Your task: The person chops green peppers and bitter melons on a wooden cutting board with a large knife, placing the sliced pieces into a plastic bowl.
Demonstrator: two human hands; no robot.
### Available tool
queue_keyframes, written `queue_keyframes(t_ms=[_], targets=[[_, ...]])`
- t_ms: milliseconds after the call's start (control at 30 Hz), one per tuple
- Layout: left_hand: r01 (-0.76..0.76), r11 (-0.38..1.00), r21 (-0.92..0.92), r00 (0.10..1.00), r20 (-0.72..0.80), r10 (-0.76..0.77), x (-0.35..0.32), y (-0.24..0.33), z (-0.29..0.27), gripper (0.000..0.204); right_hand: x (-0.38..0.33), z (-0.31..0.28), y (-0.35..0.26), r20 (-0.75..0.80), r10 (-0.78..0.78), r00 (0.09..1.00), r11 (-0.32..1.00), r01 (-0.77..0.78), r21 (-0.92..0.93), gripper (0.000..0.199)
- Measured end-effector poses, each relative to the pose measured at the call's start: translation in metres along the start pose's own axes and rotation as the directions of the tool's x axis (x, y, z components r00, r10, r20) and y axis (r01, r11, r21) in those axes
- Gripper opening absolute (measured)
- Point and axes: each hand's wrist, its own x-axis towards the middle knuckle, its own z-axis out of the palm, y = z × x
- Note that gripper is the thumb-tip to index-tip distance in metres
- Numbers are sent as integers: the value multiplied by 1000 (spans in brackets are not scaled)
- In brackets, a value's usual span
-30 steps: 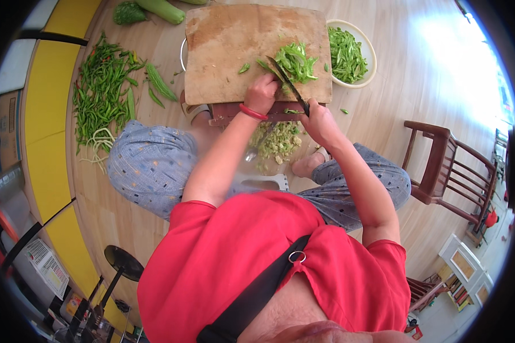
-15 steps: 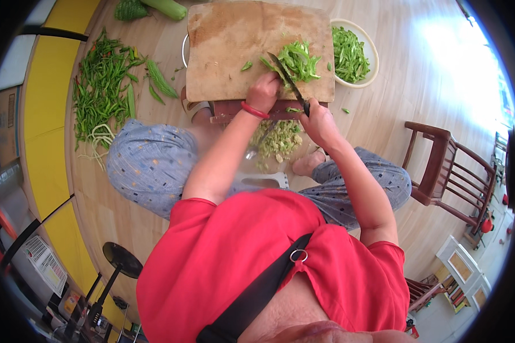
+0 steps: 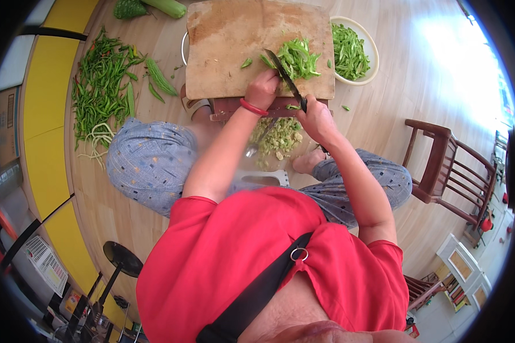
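Observation:
A wooden cutting board (image 3: 229, 40) rests on a low reddish-brown stand in front of me. My right hand (image 3: 317, 118) is wrapped round the handle of a kitchen knife (image 3: 284, 73), whose dark blade slants up and left across the board. Close against the blade's left side, my left hand (image 3: 263, 88) is closed with curled fingers near the board's front edge; whatever lies under them is hidden. Just right of the blade is a loose pile of thin green vegetable slices (image 3: 299, 59). A small green piece (image 3: 246, 62) lies apart on the board.
A cream bowl (image 3: 374, 57) of green slices stands right of the board. On the floor at left are a heap of green chillies (image 3: 102, 86) and a bitter melon (image 3: 160, 78). Pale green scraps (image 3: 280, 139) lie between my feet. A wooden chair (image 3: 440, 166) stands at right.
The knife and right hand have shifted very slightly up and left. My left hand stays nearly in place, and the slices look much the same.

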Motion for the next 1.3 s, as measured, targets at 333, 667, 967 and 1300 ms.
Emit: queue_keyframes(t_ms=[333,667,967,1300], targets=[[6,1000,25,999,34,-7,-2,1,-5,14,-8,9,6,-33,-59,998,998,59,1,23],[-41,996,84,996,77,34,-3,-2,-4,12,9,18,9,-31,-8,999,1000,8,-4,24],[-28,1000,-9,999,20,29,-2,-2,-4,16,-4,8,1,-12,-8,1000,1000,8,29,25],[-17,1000,2,998,63,17,6,-7,-6,11,11,10,12,42,100,994,959,-107,262,26]])
